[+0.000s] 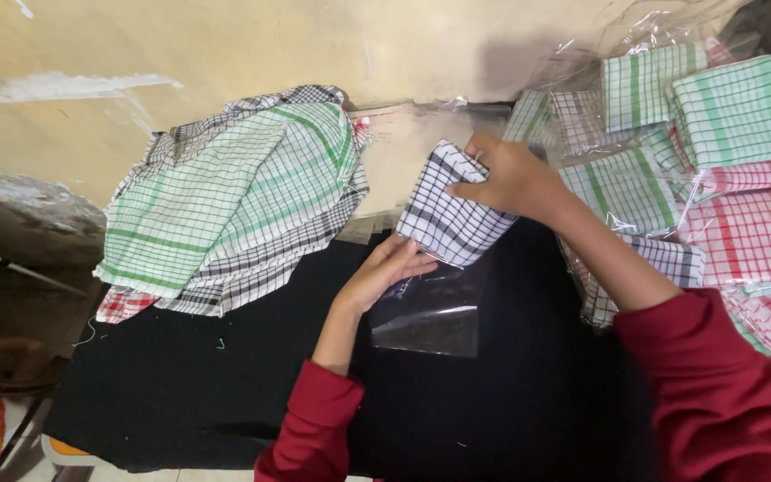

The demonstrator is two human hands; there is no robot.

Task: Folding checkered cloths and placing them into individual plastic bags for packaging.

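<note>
Folded cloth (pixel 451 217) above plastic bag (pixel 428 314) at centre, loose cloths (pixel 229 201) left — bagged stacks (pixel 716 170) right, all on table (pixel 180 384)

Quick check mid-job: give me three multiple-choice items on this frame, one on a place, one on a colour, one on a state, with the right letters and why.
1. Where does the loose pile of unfolded cloths lie?
A. left of the hands
B. right of the hands
C. on the floor

2. What colours is the folded cloth in the right hand?
A. red and white
B. black and white
C. green and white

3. What is the left hand doing?
A. resting flat and empty
B. holding scissors
C. holding the clear bag at its mouth

Answers: 1 A, the pile sits on the left; 2 B, its checks are black on white; 3 C, fingers meet the bag's top edge.
</note>
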